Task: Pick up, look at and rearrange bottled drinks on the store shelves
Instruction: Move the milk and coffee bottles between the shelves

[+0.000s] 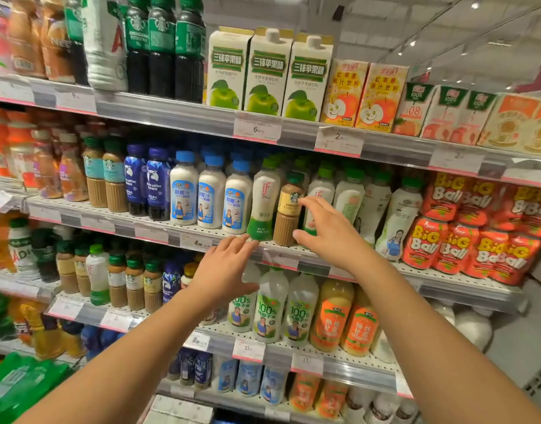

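A small brown Starbucks coffee bottle (289,209) with a green cap stands upright at the front of the middle shelf (159,232). It sits between a white-and-green "if" coconut bottle (263,203) and another "if" bottle behind my hand. My right hand (327,231) is spread at the coffee bottle's right side. Its forefinger tip and thumb tip reach the bottle's edge without wrapping round it. My left hand (225,270) hovers lower, fingers straight and empty, its tips at the shelf's front rail below the "if" bottle.
Blue-capped coconut milk bottles (211,197) stand left of the "if" bottle, and red Big Ball pouches (446,234) fill the right end. Apple vinegar cartons (267,71) line the shelf above. Green and orange bottles (296,310) fill the shelf below my arms.
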Motion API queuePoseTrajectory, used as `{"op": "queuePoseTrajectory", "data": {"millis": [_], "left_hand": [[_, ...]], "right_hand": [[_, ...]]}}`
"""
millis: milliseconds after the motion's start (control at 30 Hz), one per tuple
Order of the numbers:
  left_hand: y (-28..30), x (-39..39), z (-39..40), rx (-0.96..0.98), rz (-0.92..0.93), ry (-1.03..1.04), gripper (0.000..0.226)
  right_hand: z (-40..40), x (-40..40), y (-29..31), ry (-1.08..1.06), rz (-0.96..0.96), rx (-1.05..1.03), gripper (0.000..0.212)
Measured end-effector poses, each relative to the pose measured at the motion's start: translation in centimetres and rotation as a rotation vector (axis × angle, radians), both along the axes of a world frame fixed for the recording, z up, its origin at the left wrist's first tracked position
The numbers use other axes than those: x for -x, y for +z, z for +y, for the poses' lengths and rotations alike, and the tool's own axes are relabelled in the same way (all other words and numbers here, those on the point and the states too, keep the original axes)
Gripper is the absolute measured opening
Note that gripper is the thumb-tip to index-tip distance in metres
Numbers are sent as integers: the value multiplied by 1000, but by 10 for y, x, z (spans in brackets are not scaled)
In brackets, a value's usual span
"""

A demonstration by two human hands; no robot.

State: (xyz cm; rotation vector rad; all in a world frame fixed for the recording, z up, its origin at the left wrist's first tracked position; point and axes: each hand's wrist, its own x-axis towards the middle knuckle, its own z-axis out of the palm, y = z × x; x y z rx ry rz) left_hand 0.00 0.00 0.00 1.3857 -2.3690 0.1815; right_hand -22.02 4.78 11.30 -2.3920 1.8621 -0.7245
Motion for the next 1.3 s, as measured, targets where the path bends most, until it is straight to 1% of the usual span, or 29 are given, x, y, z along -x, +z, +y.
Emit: {"op": "queuePoseTrajectory", "data": {"millis": [67, 200, 333, 433, 533, 633, 700, 767, 900, 1033, 1100, 1200, 1300], "left_hand": [[-1, -5, -8, 7, 0, -3, 99], [-12, -12, -25, 54, -65, -41, 94], [-21, -19, -36, 110, -68, -76, 89], [-26, -21, -41, 122, -72, -110, 87], [-25, -24, -43, 114, -53, -133, 78], [-26, -29, -44, 99, -37, -150, 69], [-27, -31, -46, 97, -20, -164, 66], [-30, -31, -47, 93, -11, -173, 66], [-30, -31, -48, 99, -21, -167, 64], [-37, -30, -48, 112, -18, -162, 47], [-42, -28, -52, 128, -7, -163, 42], [-42, -27, -53, 140, 21, -173, 42], [-39, -29, -52, 147, -4, -175, 42]], "right_hand": [[-10, -8, 6, -43, -28, 23, 71], [-32, -17, 18, -139, -30, 27, 75], [-45, -23, 26, -189, -25, 55, 76], [-56, -27, 28, -227, 27, 59, 78], [-67, -36, 32, -276, 91, 36, 77], [-74, -45, 35, -357, 192, 40, 69], [-77, -49, 37, -414, 165, 81, 59], [-76, -52, 39, -450, 104, 119, 55], [-65, -54, 41, -422, 22, 123, 51], [-52, -55, 42, -406, 12, 134, 46], [-47, -55, 40, -396, -1, 138, 43], [-40, -56, 39, -396, -10, 145, 44], [-33, -59, 36, -417, 22, 148, 41]]}}
